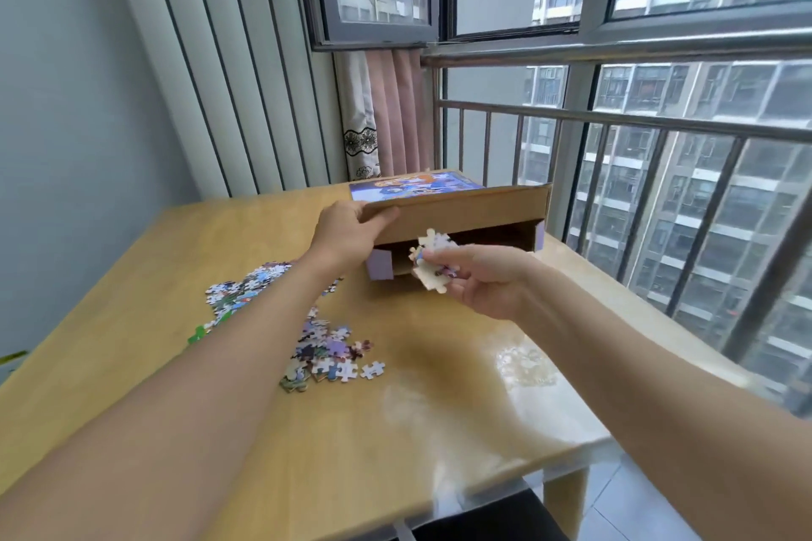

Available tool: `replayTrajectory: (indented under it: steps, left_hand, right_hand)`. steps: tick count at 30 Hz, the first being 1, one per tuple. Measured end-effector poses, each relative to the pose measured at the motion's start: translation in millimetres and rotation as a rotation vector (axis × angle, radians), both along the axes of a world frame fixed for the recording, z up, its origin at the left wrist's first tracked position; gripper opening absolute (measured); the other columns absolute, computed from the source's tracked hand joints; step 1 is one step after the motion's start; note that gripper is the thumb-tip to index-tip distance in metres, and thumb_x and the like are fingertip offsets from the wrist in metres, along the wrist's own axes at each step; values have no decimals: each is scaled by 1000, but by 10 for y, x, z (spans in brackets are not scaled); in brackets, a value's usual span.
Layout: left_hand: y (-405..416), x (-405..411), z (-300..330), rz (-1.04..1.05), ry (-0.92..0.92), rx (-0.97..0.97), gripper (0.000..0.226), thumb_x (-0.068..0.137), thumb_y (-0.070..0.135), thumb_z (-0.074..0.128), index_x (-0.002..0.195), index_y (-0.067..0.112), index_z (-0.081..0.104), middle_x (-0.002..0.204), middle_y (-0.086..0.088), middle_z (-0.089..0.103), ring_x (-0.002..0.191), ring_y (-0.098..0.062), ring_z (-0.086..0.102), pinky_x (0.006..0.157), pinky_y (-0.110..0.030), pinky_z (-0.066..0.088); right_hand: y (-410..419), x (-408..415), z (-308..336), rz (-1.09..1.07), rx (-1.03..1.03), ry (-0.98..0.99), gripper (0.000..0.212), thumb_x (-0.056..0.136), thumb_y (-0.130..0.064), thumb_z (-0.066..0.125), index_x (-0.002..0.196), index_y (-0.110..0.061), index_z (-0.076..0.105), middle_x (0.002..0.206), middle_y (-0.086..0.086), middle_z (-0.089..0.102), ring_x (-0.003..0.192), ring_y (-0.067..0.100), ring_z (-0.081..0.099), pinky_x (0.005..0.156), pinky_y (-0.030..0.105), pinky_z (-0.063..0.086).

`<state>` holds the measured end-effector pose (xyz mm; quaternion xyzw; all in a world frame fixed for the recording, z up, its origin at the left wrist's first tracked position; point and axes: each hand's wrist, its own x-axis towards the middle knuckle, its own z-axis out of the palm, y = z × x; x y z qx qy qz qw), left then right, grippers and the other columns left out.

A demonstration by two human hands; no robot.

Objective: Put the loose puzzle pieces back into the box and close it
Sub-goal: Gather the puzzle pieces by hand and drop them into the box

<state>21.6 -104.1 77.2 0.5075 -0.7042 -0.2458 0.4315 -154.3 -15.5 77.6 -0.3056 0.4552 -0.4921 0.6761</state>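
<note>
Right hand (pixel 481 281) grips puzzle pieces (pixel 433 261) at the box (pixel 457 215) mouth; left hand (pixel 351 233) grips its flap (pixel 461 211).

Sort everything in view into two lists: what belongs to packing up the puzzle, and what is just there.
Part of the job:
- brown cardboard puzzle box with purple end flaps, lid flap held up by the left hand
- clump of pieces pinched in the right hand
- loose colourful pieces on the table

Just there:
- yellow wooden table
- pink curtain
- metal railing
</note>
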Motion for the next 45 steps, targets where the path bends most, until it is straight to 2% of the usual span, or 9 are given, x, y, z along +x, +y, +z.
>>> replayTrajectory:
  steps: [8, 12, 16, 21, 30, 34, 37, 40, 45]
  left_hand:
    - [-36, 34, 125, -10, 29, -3, 28, 90, 44, 71, 97, 19, 80, 84, -3, 75, 73, -10, 57, 69, -24, 46]
    - [-26, 29, 164, -22, 26, -10, 28, 91, 42, 71, 97, 16, 79, 78, 2, 70, 69, -8, 55, 63, -20, 43]
    - [-27, 20, 219, -52, 27, -5, 17, 93, 39, 70, 96, 23, 77, 76, 15, 67, 70, -1, 56, 65, -17, 42]
    - [-48, 26, 419, -100, 87, 22, 25, 92, 41, 70, 109, 24, 78, 91, 11, 74, 83, -7, 64, 77, -24, 48]
    - [-75, 92, 622, -103, 193, 21, 16, 90, 41, 72, 101, 30, 77, 97, 11, 76, 97, -10, 69, 91, -31, 54]
    - [-35, 104, 660, -99, 214, 0, 20, 91, 40, 71, 105, 26, 76, 101, 10, 75, 100, -11, 68, 94, -30, 53]
    - [-35, 99, 721, -67, 286, -15, 6, 93, 36, 70, 93, 31, 73, 99, 8, 75, 102, -14, 68, 96, -32, 54]
    - [-49, 120, 787, -61, 389, -46, 11, 96, 33, 66, 94, 26, 74, 97, 6, 76, 99, -14, 68, 93, -35, 55]
    - [-35, 172, 877, -11, 385, -209, 20, 102, 29, 56, 105, 16, 71, 98, 4, 72, 91, -12, 64, 79, -29, 52]
  right_hand:
    - [-312, -86, 12, -221, 196, -192, 7, 88, 9, 67, 87, 2, 64, 102, 18, 62, 110, 25, 66, 95, 38, 56]
    - [-439, -8, 85, -288, 213, -178, 8, 91, 9, 63, 98, 4, 61, 118, 21, 59, 110, 32, 64, 87, 39, 58]
    - [-572, 77, 214, -340, 178, -203, 23, 99, 11, 47, 119, 6, 56, 135, 20, 52, 129, 31, 53, 109, 36, 44]
    - [-683, 146, 353, -439, 84, -280, 25, 94, 15, 36, 99, 3, 57, 125, 18, 56, 114, 31, 57, 102, 32, 46]
    - [-707, -147, 293, -256, -192, 955, 23, 95, -6, 56, 117, -3, 57, 114, 14, 63, 106, 27, 61, 96, 39, 53]
    - [-560, -305, 350, 43, -633, 1476, 39, 91, -16, 59, 130, -16, 63, 117, 2, 66, 96, 20, 63, 78, 27, 52]
    - [-502, -373, 362, -3, -826, 1831, 34, 86, -24, 70, 120, -22, 71, 116, -2, 70, 101, 24, 65, 83, 41, 56]
    - [-567, -437, 403, -304, -1109, 1848, 13, 88, -9, 66, 90, -15, 77, 94, 3, 75, 85, 30, 69, 69, 42, 57]
    - [-579, -447, 565, -526, -1432, 1704, 12, 95, -5, 65, 99, -7, 76, 98, 6, 75, 89, 28, 68, 75, 44, 57]
